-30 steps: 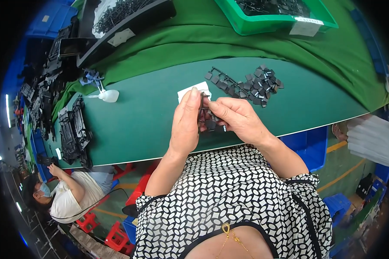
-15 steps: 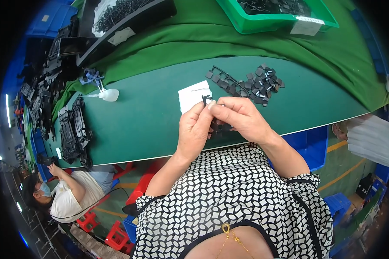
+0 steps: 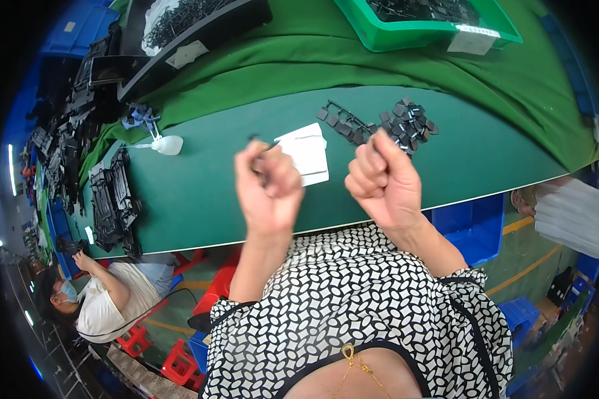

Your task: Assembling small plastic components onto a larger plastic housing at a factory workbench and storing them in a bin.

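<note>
My left hand [image 3: 269, 189], blurred by motion, is raised over the table and closed on a small black plastic part [image 3: 254, 138], whose end sticks out above the fingers. To its right, my right hand [image 3: 387, 183] is closed with the thumb pressed on the curled fingers; what it holds, if anything, is hidden. Between the hands a white sheet of paper [image 3: 311, 159] with dark lines lies on the table. Beyond the right hand sits a heap of small black square pieces [image 3: 406, 123], next to a black plastic strip [image 3: 346, 120] with similar pieces along it.
A green bin [image 3: 379, 36] and a black tray [image 3: 199, 50], both with black parts, stand at the back. A white bottle [image 3: 168, 145] and stacked black frames [image 3: 110, 199] lie to the left. A masked co-worker [image 3: 123, 296] sits at the lower left. A blue crate [image 3: 472, 229] stands below the table edge.
My hands were together over the paper, fingers meeting at a small black part. They have parted: the left moved left with the black part, the right moved right toward the heap.
</note>
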`<state>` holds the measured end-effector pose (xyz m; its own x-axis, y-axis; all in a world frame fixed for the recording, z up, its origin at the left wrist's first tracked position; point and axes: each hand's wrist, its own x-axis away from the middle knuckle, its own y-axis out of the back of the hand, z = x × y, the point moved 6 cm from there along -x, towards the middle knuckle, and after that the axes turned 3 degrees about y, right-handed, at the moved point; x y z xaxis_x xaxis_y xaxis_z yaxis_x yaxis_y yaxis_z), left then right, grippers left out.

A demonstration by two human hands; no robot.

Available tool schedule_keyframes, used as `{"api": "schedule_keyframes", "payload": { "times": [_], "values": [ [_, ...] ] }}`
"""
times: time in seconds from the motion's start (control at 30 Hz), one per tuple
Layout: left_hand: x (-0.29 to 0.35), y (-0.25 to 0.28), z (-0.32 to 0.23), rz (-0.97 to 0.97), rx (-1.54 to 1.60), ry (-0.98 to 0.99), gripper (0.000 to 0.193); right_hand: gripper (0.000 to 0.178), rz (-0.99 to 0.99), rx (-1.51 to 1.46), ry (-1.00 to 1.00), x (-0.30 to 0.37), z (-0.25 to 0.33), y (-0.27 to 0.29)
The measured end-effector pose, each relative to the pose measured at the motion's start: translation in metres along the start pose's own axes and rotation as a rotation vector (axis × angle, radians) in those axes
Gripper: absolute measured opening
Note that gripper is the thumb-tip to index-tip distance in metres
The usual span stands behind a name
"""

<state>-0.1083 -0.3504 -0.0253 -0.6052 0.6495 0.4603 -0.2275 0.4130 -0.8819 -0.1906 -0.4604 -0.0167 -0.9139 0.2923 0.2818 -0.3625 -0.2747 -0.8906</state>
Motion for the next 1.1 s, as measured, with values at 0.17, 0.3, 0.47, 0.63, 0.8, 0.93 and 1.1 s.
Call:
{"api": "schedule_keyframes", "payload": {
  "times": [0.17, 0.3, 0.47, 0.63, 0.8, 0.93, 1.1],
  "values": [
    [0.005, -0.008, 0.002, -0.015, -0.64, -0.09, 0.03, 0.032, 0.082, 0.053, -0.112, -0.004, -0.01, 0.0],
    [0.005, -0.011, 0.009, 0.125, -0.805, -0.047, 0.032, 0.025, 0.143, 0.078, -0.21, -0.007, -0.017, 0.0],
    [0.001, -0.011, 0.007, 0.113, -0.787, -0.047, 0.033, 0.029, 0.187, 0.147, -0.235, -0.006, -0.016, 0.004],
    [0.005, -0.018, 0.008, 0.061, -0.952, -0.09, 0.033, 0.027, 0.141, 0.285, -0.246, -0.005, -0.018, 0.007],
    [0.002, -0.02, 0.002, 0.013, -1.177, -0.156, 0.032, 0.032, 0.126, 0.326, -0.222, -0.003, -0.015, 0.004],
    [0.003, -0.024, 0.003, -0.016, -1.324, -0.185, 0.036, 0.036, 0.142, 0.675, -0.187, -0.002, -0.016, 0.001],
    [-0.002, -0.015, 0.004, -0.012, -1.544, -0.191, 0.042, 0.036, 0.246, 0.937, -0.093, -0.002, -0.012, -0.006]
  ]
}}
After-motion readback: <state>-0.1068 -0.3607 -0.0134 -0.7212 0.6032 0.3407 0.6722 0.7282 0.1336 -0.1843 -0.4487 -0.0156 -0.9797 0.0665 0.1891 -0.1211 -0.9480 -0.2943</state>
